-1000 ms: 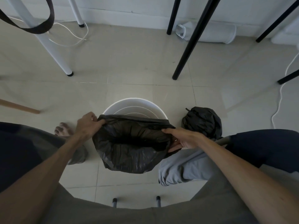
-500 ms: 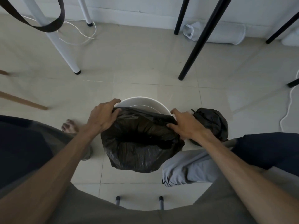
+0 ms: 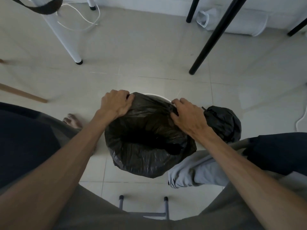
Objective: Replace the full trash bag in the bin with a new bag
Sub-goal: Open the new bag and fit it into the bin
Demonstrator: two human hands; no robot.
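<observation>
The person is leaning over the round white plastic bin on the tiled floor, and both hands are working the empty black plastic trash bag over it. The left hand is clenching the bag's mouth at the far left of the rim, fingers curling down over the film; the right hand is pinching the edge at the far right, fingertips pressing the plastic toward the rim. The bag is hanging open across the bin, its near side sagging loosely toward the person, so only a thin arc of white rim is showing at the far edge. This film looks very light, limp and a little slick, likely to bunch or slip off, and thin enough to tear if stretched hard. I would say the hem of the mouth is the place to grip, with a good fold turned down over the rim. The knotted full black trash bag is sitting on the floor just right of the bin.
</observation>
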